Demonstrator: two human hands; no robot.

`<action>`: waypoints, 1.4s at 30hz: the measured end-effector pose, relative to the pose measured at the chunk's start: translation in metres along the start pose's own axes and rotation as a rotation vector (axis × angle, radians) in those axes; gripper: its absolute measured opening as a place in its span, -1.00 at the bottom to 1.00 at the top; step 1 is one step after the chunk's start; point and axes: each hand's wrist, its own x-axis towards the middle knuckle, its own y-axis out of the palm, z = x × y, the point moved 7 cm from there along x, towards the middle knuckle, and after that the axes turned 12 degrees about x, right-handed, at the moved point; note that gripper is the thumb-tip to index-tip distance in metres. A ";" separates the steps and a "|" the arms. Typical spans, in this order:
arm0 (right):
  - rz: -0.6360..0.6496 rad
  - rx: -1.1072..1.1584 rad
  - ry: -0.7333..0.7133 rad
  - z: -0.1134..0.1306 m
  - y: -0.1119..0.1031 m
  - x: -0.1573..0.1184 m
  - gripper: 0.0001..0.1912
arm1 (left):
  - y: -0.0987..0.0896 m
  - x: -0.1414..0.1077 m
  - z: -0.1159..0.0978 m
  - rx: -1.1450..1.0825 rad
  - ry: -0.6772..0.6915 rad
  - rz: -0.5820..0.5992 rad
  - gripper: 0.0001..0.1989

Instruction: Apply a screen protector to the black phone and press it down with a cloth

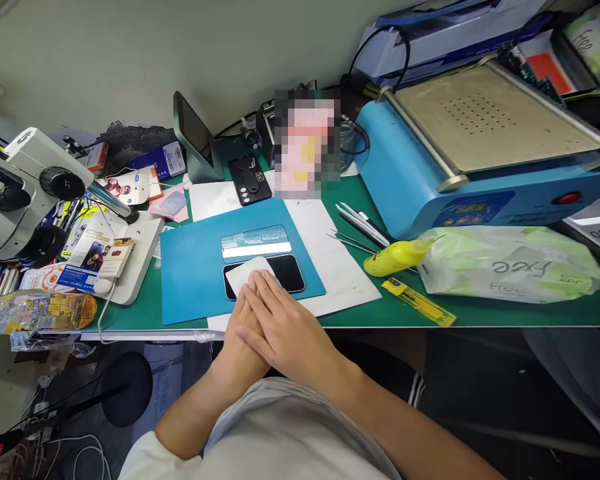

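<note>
A smartphone [291, 275] lies face up, its dark screen partly covered by a folded white wipe [250, 272]. My right hand [286, 320] rests across my left hand [241, 340], its fingers stretched out and their tips at the near edge of the wipe. Most of the left fingers are hidden under the right hand, next to the wipe. Just beyond the phone is a clear, phone-sized sheet [256, 240] with a white strip along its near side. Both lie on a blue mat [193, 267].
A microscope [45, 180] stands left, above a bottle [45, 310] and packets. To the right are tweezers [353, 243], a yellow bottle [395, 257], a tissue pack [510, 263] and a blue heating plate machine [405, 167]. Behind the mat lies a black phone [249, 180].
</note>
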 end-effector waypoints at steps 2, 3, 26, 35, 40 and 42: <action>0.005 -0.010 0.015 -0.007 -0.004 0.003 -0.27 | -0.002 0.007 -0.002 0.006 0.041 -0.011 -0.39; 0.008 -0.014 0.029 -0.011 -0.005 0.006 -0.27 | -0.004 0.011 -0.003 0.013 0.060 -0.016 -0.38; -0.050 -0.084 0.084 0.001 0.002 0.003 -0.26 | -0.008 0.000 0.001 -0.009 0.090 -0.051 -0.43; 0.047 -0.030 -0.047 0.025 0.021 0.028 -0.28 | -0.003 -0.023 0.031 -0.008 0.023 0.036 -0.38; 0.069 0.034 -0.071 0.021 0.017 0.020 -0.29 | 0.000 -0.024 0.023 0.014 -0.079 0.029 -0.37; 0.062 0.057 -0.061 0.014 0.011 0.016 -0.30 | 0.003 -0.017 0.016 0.021 -0.106 0.025 -0.37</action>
